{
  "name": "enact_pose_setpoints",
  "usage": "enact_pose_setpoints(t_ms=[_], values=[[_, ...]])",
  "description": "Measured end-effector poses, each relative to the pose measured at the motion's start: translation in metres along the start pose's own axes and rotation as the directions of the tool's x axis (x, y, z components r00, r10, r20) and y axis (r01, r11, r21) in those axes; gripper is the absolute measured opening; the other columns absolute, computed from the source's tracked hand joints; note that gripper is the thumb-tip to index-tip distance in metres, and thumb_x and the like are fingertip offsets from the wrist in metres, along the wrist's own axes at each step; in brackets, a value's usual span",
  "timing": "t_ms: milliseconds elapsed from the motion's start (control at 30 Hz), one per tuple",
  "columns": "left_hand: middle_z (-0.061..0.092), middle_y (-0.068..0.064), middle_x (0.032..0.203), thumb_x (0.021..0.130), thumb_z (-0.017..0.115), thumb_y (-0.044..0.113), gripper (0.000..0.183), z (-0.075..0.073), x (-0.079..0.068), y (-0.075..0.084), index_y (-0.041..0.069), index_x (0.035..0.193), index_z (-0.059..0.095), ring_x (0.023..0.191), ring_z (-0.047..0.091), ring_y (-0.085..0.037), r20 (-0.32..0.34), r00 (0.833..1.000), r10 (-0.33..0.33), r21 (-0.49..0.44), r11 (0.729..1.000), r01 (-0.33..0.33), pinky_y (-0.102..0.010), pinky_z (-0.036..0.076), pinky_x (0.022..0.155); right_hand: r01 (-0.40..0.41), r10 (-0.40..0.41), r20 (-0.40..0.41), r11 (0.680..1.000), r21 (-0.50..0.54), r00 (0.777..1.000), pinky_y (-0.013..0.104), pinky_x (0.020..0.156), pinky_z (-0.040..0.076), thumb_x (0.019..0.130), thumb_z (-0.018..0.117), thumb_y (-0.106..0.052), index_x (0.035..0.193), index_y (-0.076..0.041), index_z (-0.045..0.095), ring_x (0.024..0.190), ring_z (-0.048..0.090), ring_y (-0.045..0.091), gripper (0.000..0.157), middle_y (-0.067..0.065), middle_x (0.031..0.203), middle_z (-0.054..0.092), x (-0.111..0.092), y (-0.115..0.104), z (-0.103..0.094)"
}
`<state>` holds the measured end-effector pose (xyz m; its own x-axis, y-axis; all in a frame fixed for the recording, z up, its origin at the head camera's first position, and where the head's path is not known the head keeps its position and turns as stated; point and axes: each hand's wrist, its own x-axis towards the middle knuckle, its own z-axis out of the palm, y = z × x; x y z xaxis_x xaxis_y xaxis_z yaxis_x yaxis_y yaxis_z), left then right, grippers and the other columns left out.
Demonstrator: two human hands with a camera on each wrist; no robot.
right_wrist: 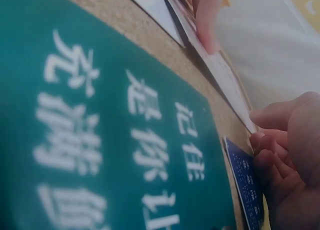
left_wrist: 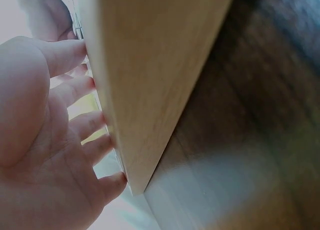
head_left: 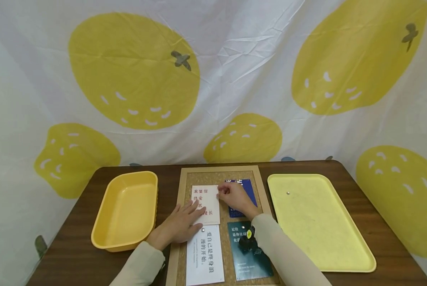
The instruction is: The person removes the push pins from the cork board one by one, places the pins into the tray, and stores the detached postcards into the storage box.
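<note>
A white card with red characters [head_left: 205, 192] lies on the wood-framed corkboard [head_left: 220, 169]. My left hand [head_left: 183, 223] rests on its left and lower part, fingers spread. At the card's upper right edge, my right hand [head_left: 235, 196] pinches the card with thumb and curled fingers; the right wrist view shows the fingertips [right_wrist: 260, 120] at the card's corner. A blue card [head_left: 248, 190] lies partly under the right hand. Below are a white card with dark characters [head_left: 206, 258] and a green card [head_left: 251, 266], each with a small tack near its top.
To the left stands a deep yellow plastic basin [head_left: 127, 206]. A pale yellow tray [head_left: 324, 226] lies to the right, with one small tack [head_left: 288, 193] on it. All sit on a dark wooden table [head_left: 74, 246] before a lemon-print curtain [head_left: 235, 79].
</note>
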<state>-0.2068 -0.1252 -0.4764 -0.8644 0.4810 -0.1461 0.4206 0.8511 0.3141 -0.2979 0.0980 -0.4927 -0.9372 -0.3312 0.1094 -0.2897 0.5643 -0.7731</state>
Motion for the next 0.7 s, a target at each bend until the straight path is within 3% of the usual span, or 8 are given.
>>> enact_pose_setpoints(t_ms=[233,400,567,700], values=[[0.026,-0.011,0.163,0.103,0.05,0.038,0.054,-0.0009,-0.0006,0.0007,0.019,0.153,0.04,0.151,0.018,-0.033,-0.005,1.0,0.003,-0.011,1.0,-0.003,-0.06,0.013,0.12,-0.033,0.033,-0.002,0.999,0.012,0.999,0.024,0.061,0.045,0.091,0.071,-0.011,0.116,-0.004,0.071,0.068,0.054,0.01,0.026,-0.001,0.08,0.063,0.0001,0.0014,0.0009],[0.025,-0.01,0.163,0.103,0.049,0.037,0.054,-0.0017,-0.0005,0.0013,0.02,0.153,0.04,0.152,0.017,-0.032,-0.002,1.0,-0.005,-0.02,1.0,0.005,-0.059,0.013,0.12,-0.014,0.014,0.0,1.0,-0.008,1.0,0.024,0.057,0.042,0.091,0.071,-0.009,0.115,-0.005,0.072,0.065,0.051,0.01,0.025,-0.001,0.076,0.059,0.0007,0.0018,0.0022],[0.025,-0.011,0.163,0.103,0.049,0.037,0.054,-0.0014,-0.0004,0.0016,0.02,0.153,0.04,0.152,0.017,-0.032,-0.002,1.0,-0.006,-0.024,1.0,0.006,-0.059,0.013,0.12,0.057,-0.056,0.014,0.995,-0.082,0.998,0.023,0.053,0.037,0.092,0.069,-0.009,0.091,-0.008,0.07,0.06,0.047,0.011,0.002,-0.002,0.068,0.052,0.0002,-0.0014,0.0037],[0.026,-0.012,0.162,0.103,0.049,0.037,0.054,-0.0009,-0.0011,0.0016,0.018,0.153,0.04,0.151,0.018,-0.033,-0.012,1.0,-0.001,-0.027,1.0,0.001,-0.06,0.013,0.12,0.089,-0.087,0.02,0.991,-0.103,0.996,0.023,0.052,0.033,0.091,0.068,-0.009,0.076,-0.01,0.059,0.057,0.044,0.012,0.019,-0.002,0.064,0.047,-0.0003,-0.0045,0.0054]])
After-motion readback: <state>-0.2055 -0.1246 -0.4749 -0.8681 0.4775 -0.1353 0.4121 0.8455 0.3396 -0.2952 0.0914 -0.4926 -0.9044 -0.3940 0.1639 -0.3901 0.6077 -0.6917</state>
